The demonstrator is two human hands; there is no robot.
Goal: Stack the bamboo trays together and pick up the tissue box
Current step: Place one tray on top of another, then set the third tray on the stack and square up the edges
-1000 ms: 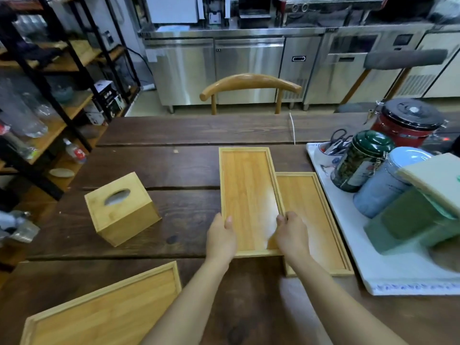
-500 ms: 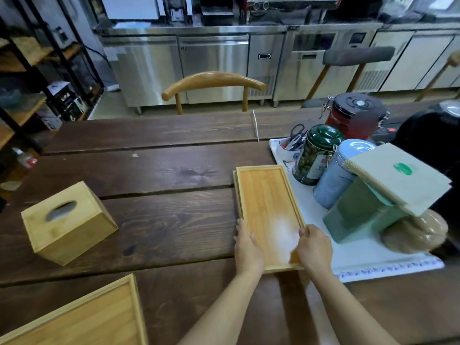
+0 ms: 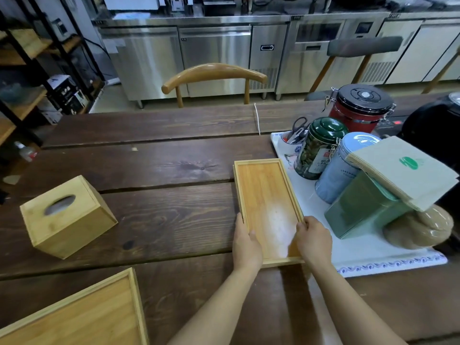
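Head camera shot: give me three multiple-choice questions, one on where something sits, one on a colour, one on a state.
1. The bamboo tissue box lies where, relative to the stacked bamboo trays?
A. to their left
B. on top of them
C. behind them
2. The lid of the red canister is:
A. white
B. black
C. green
3. The left hand and right hand are:
A. lifting the tissue box
B. resting in the lap
C. gripping the trays' near end

Key: A, it sits apart at left; B, dark lid; C, fingers wrap both sides.
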